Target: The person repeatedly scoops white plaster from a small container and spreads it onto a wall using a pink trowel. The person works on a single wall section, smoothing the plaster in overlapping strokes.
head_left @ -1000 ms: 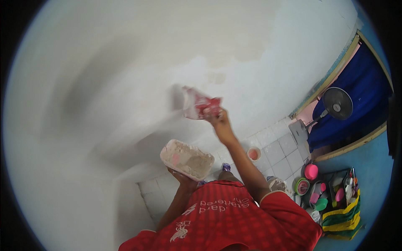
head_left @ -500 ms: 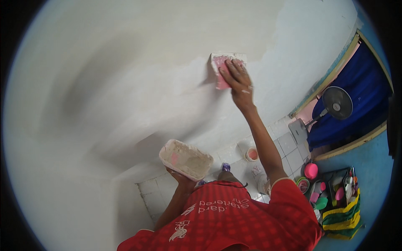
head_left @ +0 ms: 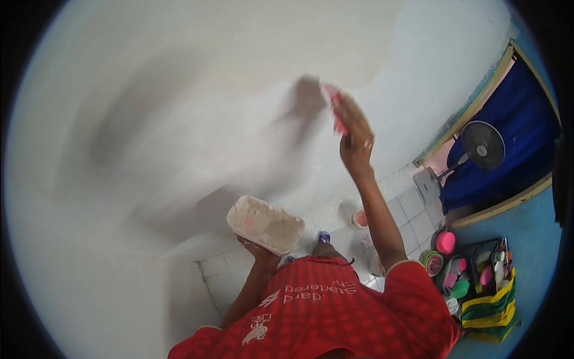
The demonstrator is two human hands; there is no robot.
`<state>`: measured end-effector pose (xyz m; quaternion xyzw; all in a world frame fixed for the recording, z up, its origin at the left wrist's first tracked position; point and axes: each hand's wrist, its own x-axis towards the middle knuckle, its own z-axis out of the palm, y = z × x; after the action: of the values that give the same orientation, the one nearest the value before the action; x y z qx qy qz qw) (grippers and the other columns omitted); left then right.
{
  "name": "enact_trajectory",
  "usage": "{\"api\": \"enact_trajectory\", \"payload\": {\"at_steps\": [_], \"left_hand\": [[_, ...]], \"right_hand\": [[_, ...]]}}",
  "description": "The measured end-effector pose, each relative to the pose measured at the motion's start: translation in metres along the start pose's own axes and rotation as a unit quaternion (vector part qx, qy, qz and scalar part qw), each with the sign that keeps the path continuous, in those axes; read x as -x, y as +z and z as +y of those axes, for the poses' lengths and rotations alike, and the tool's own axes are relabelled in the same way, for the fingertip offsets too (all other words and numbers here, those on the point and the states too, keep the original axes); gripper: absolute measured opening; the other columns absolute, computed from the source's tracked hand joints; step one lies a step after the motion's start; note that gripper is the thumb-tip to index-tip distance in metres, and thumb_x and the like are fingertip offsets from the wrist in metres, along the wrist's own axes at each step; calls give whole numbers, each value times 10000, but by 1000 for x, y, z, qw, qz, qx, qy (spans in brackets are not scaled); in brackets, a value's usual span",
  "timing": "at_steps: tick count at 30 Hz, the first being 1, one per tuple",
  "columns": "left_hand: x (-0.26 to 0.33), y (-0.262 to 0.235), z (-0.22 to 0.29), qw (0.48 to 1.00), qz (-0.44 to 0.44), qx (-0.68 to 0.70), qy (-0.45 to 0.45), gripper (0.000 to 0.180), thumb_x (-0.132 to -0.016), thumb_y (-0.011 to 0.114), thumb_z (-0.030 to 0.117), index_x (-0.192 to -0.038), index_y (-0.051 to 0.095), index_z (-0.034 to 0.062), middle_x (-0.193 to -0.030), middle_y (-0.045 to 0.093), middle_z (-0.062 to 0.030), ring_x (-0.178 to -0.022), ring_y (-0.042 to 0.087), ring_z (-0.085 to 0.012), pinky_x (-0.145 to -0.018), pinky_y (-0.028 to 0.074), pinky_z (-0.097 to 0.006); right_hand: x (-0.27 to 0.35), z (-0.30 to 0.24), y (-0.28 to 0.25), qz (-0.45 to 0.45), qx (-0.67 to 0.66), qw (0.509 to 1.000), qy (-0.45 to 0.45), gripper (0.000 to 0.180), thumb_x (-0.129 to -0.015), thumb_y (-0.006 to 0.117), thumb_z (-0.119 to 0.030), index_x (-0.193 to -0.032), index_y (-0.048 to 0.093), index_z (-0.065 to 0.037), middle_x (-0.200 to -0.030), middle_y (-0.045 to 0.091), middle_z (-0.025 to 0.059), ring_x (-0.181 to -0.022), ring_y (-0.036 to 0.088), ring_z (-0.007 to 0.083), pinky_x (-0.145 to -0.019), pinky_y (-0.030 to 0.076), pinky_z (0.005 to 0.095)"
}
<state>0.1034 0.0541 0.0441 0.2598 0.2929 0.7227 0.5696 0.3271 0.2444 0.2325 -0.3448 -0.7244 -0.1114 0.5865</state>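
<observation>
My right hand (head_left: 357,134) grips a pink putty scraper (head_left: 336,107), turned nearly edge-on and tilted beside the white wall (head_left: 251,131). Motion smears the scraper and fingertips a little; its dark shadow falls on the wall to the left, and I cannot tell if an edge still touches. Specks of white paste stick to the back of this hand. Low in front of my body, my left hand (head_left: 260,248) supports a shallow rectangular tub (head_left: 266,224) from below and its left side. Pale putty coats the inside of the tub, with a pinkish patch on the left.
A small container with orange-pink contents (head_left: 359,219) stands on the tiled floor (head_left: 409,206) by the wall's foot. To the right are a grey fan (head_left: 482,145), a blue curtain (head_left: 520,125) in a doorway, pink and green plastic ware (head_left: 445,242) and a yellow-green striped cloth (head_left: 490,314).
My right hand has moved slightly right and down, turning the scraper from lying flat on the wall to nearly edge-on. The tub in my left hand has hardly moved.
</observation>
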Motion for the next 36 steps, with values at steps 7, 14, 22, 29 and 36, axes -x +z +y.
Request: {"api": "enact_trajectory", "payload": {"at_steps": [7,14,22,29,36], "left_hand": [[-10,0,-7,994,-2,99,-43,792,-979,266,795,-1466,461,201,-1362,576,-54,-1236,613,-324,-1021,533,-609],[-8,-17,-14,983,55,152,-84,845,-947,257,840,-1485,469,224,-1410,572,-67,-1271,600,-358,-1020,505,-675],[-10,-23,-18,983,30,146,-109,903,-913,246,891,-1493,463,234,-1402,575,-70,-1285,591,-355,-1003,521,-668],[-10,-27,-21,980,36,177,-88,888,-924,250,879,-1490,463,229,-1396,565,-66,-1294,585,-330,-1044,507,-635],[-5,-6,-3,964,4,240,-118,816,-972,266,818,-1514,418,228,-1405,550,-66,-1289,580,-344,-1022,520,-634]], "right_hand": [[56,-18,74,-104,-9,994,27,741,-795,507,203,-1419,661,-166,-1486,589,172,-1408,529,389,-1218,407,487],[58,-30,34,-127,-124,981,76,774,-748,443,265,-1372,688,-122,-1430,646,157,-1383,570,355,-1166,467,443],[30,-1,79,-34,-15,999,30,747,-754,494,227,-1386,677,-127,-1496,578,189,-1433,509,376,-1222,401,496],[98,-35,57,-184,-147,968,90,723,-768,472,203,-1390,662,-112,-1453,639,130,-1361,594,341,-1144,486,444],[-35,50,1,162,61,975,139,389,-1066,505,5,-1442,602,-10,-1324,693,234,-1205,702,326,-948,563,404]]}}
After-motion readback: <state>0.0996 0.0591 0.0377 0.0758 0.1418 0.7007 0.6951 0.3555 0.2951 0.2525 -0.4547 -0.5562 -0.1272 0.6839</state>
